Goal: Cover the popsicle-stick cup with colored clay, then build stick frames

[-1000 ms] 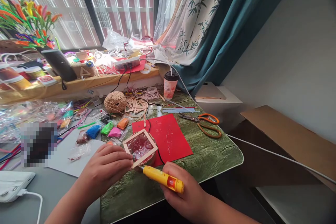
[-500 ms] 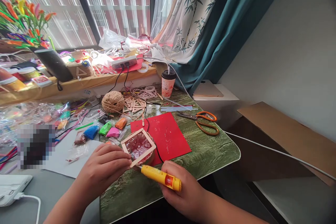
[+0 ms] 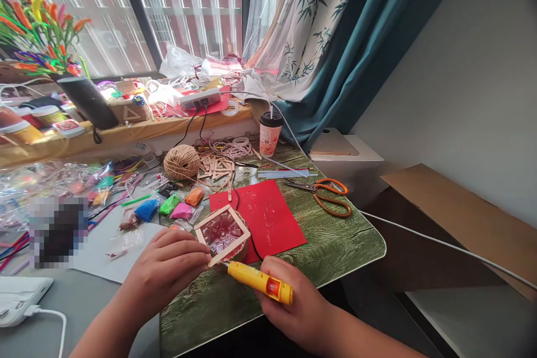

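Note:
My left hand (image 3: 170, 263) has its fingers pressed together on the near left corner of a square wooden-stick frame (image 3: 240, 236). Clear plastic with a reddish look shows inside the frame, which sits tilted on a round piece, partly hidden below it. In my right hand (image 3: 293, 302) is a yellow glue gun (image 3: 255, 279), its nozzle close to the frame's near edge. Whether the nozzle touches the wood is too small to tell. Under and behind the round piece lies a red sheet (image 3: 277, 218) on the green wood-patterned board (image 3: 335, 240).
Orange-handled scissors (image 3: 331, 198) lie right of the red sheet. Behind are a twine ball (image 3: 182, 162), wooden sticks (image 3: 216, 166) and a lidded cup (image 3: 271, 137). Coloured clay packets (image 3: 170, 205) lie left, a white power bank (image 3: 20, 299) at lower left. A black cord runs past the round piece.
The view has shifted very slightly. The glue gun's body has moved a little to the right and down, while both hands keep their holds.

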Demonstrator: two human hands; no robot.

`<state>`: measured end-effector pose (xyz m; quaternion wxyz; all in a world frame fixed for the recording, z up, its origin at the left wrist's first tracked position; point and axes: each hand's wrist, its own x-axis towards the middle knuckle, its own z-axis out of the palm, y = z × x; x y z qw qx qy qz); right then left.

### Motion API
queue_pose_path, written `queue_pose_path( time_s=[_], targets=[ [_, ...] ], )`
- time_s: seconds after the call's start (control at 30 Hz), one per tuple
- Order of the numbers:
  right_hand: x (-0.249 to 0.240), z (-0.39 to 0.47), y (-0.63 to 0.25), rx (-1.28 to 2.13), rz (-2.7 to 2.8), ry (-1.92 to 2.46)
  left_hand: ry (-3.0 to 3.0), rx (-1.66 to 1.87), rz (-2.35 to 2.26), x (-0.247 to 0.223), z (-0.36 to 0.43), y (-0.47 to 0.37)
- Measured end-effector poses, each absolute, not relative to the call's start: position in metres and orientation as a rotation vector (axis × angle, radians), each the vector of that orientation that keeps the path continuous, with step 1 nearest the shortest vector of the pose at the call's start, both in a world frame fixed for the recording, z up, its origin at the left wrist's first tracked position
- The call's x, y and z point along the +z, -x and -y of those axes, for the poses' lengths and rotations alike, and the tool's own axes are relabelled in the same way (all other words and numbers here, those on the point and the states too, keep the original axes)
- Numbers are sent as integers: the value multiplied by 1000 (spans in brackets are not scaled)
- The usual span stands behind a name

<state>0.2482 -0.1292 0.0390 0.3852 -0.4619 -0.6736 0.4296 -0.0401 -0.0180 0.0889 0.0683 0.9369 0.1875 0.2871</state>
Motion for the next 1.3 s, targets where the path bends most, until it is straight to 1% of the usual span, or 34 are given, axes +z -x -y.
queue_pose_path(
  time_s=[1.07,1.3],
  targets=[
    [38,125,-233,1076,1758,1191,-2894,816,-498,92,14,43],
    [45,130,-238,1073,1741,1210,-2899,799,-491,93,15,43]
  ],
)
